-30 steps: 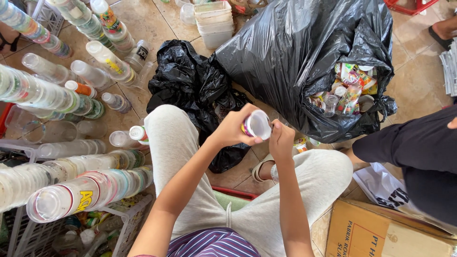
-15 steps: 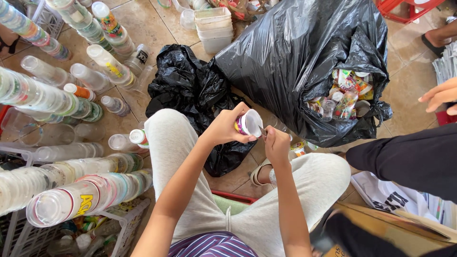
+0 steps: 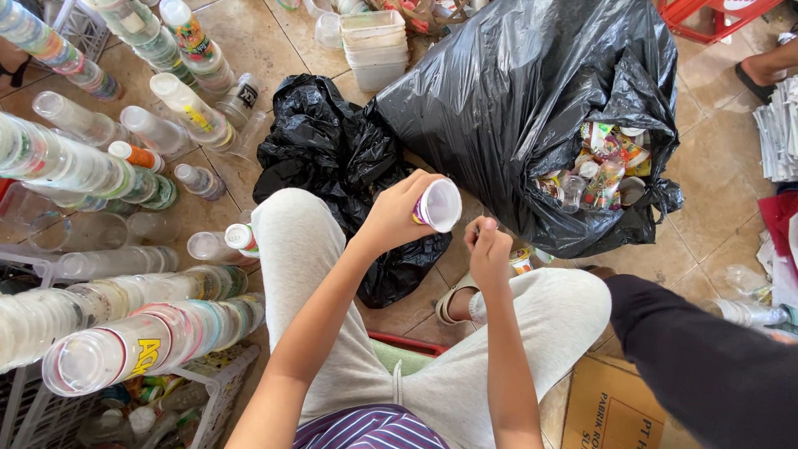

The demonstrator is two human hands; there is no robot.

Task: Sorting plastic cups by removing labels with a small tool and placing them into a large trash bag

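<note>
Seated person, grey trousers, knees apart, on the tan tiled floor (image 3: pixel 249 41).

Left hand (image 3: pixel 397 214), centre of view: fingers wrapped round a small white plastic cup with a purple printed wall (image 3: pixel 436 205), held on its side, pale base facing up toward the camera. Cup was clear of the floor, above the gap between the knees.

Right hand (image 3: pixel 489 249), just at 4 o'clock of the cup: fingers curled in, pinched narrow; whether anything sat between the fingertips could not be told. Near the cup but not touching it.

At 1 o'clock of the hands: large black plastic bag (image 3: pixel 515 100), mouth open toward 3 o'clock, showing a jumble of used cups and coloured wrappers (image 3: pixel 600 170). At 11 o'clock: smaller crumpled black bag (image 3: pixel 332 150), lying flat under and beside the left knee.

At 9 o'clock: long nested stacks of clear plastic cups (image 3: pixel 141 341), lying on their sides over a white wire crate (image 3: pixel 25 407).

At 12 o'clock: stack of white rectangular tubs (image 3: pixel 374 46).

At 4 o'clock: another person's dark sleeve (image 3: pixel 706 366) over a brown cardboard box (image 3: pixel 611 411).
</note>
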